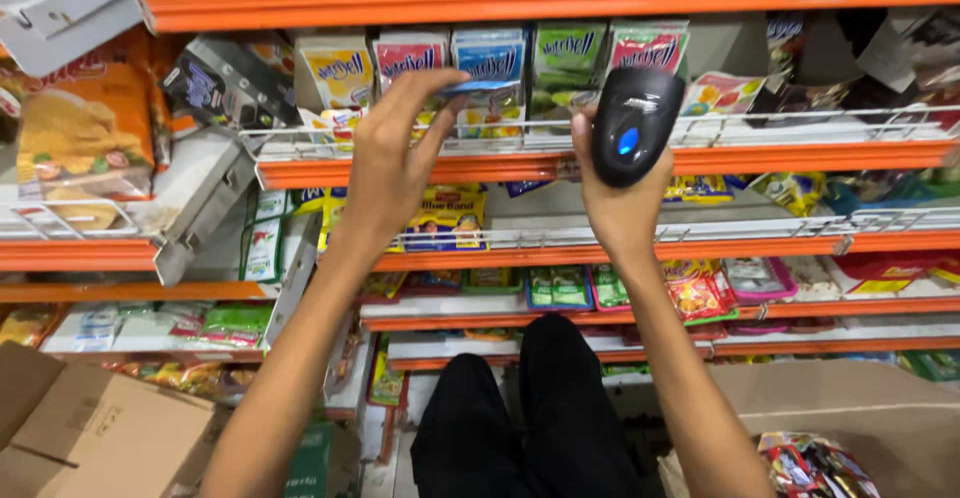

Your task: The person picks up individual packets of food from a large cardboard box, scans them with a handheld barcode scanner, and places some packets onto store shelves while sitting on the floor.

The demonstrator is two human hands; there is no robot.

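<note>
L hand [385,163] up at the far shelf, fingers pinched on the top edge of a blue sachet [487,76] standing in the row of sachets behind the wire shelf rail [500,130]. R hand [612,193] just to the right, wrapped around a black handheld barcode scanner [633,125] w/ a blue light, held upright in front of the green sachet [566,63]. Orange shelf edge [480,170] runs below both hands. Cardboard box [90,428] near left; person's black trousers [530,428] near centre.
</note>
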